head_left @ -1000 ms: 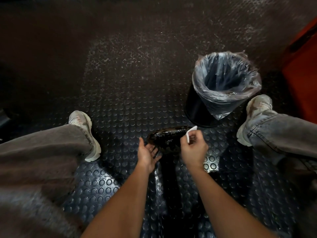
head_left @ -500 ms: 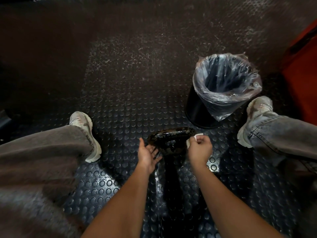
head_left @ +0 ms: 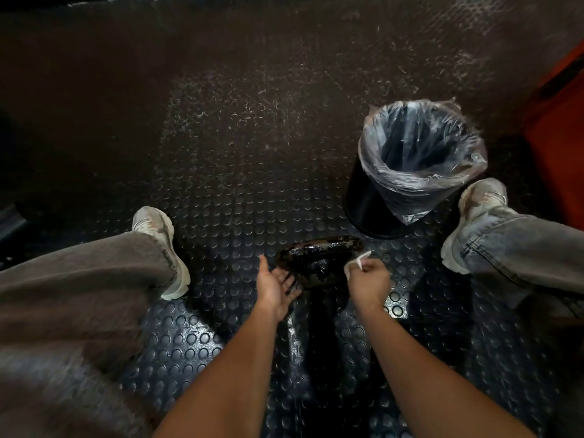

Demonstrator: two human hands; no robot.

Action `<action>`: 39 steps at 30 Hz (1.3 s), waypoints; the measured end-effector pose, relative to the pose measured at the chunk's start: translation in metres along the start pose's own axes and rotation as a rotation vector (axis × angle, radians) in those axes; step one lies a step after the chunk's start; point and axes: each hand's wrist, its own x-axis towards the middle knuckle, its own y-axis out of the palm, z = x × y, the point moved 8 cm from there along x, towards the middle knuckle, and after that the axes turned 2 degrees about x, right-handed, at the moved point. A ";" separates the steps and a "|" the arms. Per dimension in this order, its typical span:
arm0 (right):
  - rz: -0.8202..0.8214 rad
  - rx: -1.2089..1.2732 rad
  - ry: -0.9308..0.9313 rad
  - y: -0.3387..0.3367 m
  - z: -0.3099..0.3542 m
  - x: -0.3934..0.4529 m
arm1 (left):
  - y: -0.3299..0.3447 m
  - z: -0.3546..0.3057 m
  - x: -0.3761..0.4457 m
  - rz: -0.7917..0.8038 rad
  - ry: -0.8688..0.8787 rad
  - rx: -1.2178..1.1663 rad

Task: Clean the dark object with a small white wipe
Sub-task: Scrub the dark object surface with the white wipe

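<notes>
My left hand (head_left: 275,287) cradles one dark object (head_left: 319,259), fingers spread; my right hand (head_left: 368,281) pinches one white wipe (head_left: 355,263)

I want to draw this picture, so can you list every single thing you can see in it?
dark object: 1, glossy black, low in the middle, between the two hands
wipe: 1, small and white, at the dark object's right edge
bin: 1, black, with a clear plastic liner folded over its rim, upper right on the floor
floor: 1, dark rubber with round studs, everywhere underneath
orange thing: 1, at the far right edge; too little shows to say what it is
shoes: 2, pale, one left and one right
trouser legs: 2, grey, left and right
left hand: 1, palm up, fingers under the dark object's left edge
right hand: 1, pinches the wipe
</notes>
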 end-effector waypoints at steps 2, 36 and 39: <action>-0.028 0.074 0.001 -0.005 0.007 0.003 | 0.000 -0.002 -0.002 -0.004 0.004 -0.003; 0.027 0.127 0.139 0.008 -0.009 0.013 | 0.001 -0.001 -0.002 0.008 0.000 -0.002; -0.077 0.210 0.042 -0.008 0.013 0.002 | 0.002 0.001 -0.001 0.012 0.007 0.005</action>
